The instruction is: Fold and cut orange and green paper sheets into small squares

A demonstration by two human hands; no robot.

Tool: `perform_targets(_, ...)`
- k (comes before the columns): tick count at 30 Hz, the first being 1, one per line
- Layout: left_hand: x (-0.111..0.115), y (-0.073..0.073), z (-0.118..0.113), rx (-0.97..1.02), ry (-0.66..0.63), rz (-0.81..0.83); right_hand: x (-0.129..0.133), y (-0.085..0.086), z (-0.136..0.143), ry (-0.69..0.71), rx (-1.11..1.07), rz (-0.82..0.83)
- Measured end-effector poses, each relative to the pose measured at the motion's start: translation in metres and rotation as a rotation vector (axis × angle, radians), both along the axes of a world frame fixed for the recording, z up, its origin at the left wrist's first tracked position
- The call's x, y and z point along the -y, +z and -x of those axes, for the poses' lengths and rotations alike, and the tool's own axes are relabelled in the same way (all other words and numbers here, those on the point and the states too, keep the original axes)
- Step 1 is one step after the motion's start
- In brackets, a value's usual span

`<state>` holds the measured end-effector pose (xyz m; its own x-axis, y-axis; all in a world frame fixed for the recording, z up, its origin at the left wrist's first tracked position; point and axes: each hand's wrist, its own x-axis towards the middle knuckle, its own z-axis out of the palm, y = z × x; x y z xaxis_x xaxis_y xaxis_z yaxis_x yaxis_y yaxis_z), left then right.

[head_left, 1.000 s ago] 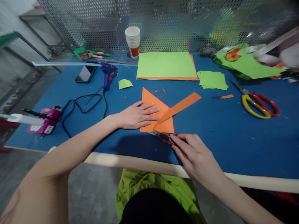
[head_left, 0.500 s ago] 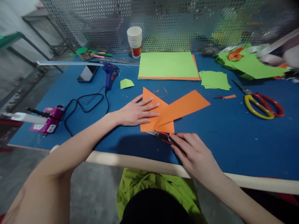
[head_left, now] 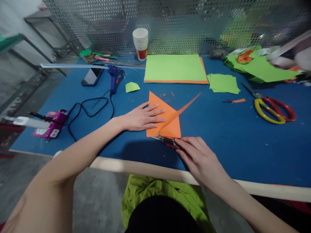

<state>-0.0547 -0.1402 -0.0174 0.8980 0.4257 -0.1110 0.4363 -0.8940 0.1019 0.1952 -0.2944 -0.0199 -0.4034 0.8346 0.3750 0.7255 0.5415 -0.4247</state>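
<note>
My left hand [head_left: 143, 119] lies flat with its fingers spread on a folded sheet of orange paper [head_left: 173, 124], pressing it to the blue tabletop. A narrow flap of that paper rises to the upper right and is seen nearly edge-on. My right hand [head_left: 198, 154] grips a utility knife [head_left: 170, 141] with a dark and red handle. The blade end points left and sits at the lower edge of the paper, near the fold; the exact contact of blade and paper is hard to make out.
Behind the paper lie green sheets [head_left: 176, 68] and small green squares [head_left: 224, 83]. Scissors [head_left: 269, 108] rest at the right near a heap of green scraps [head_left: 262, 66]. A blue glue gun [head_left: 113, 79], a phone [head_left: 91, 77], paper cups [head_left: 141, 43] and a purple box [head_left: 51, 124] stand left.
The orange flap has swung up from lying broad toward the right to a thin, raised strip. The knife has shifted very slightly left along the paper's lower edge. My left hand stays in place.
</note>
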Motion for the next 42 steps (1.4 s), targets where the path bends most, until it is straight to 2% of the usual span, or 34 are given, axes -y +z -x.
perform_targets(13, 0.000, -0.001, -0.001, -0.038, -0.012, -0.029, -0.003, 0.000, 0.001, 0.031, 0.029, -0.041)
perform_targets(26, -0.003, -0.005, 0.002, 0.043, -0.026, -0.015, -0.002, -0.001, -0.002, 0.090, -0.003, -0.014)
perform_targets(30, -0.002, -0.003, 0.002, 0.006, -0.019, 0.001, 0.003, 0.002, -0.012, 0.099, -0.012, -0.013)
perform_targets(34, 0.000, 0.000, 0.001, 0.010, -0.001, 0.001, 0.014, 0.009, -0.033, 0.105, -0.032, -0.042)
perform_targets(38, 0.000, -0.001, 0.001, 0.014, 0.039, 0.012, 0.023, 0.014, -0.054, 0.037, 0.023, -0.101)
perform_targets(42, 0.003, 0.003, 0.000, 0.042, 0.059, 0.002, 0.027, 0.013, -0.059, 0.010, 0.073, -0.166)
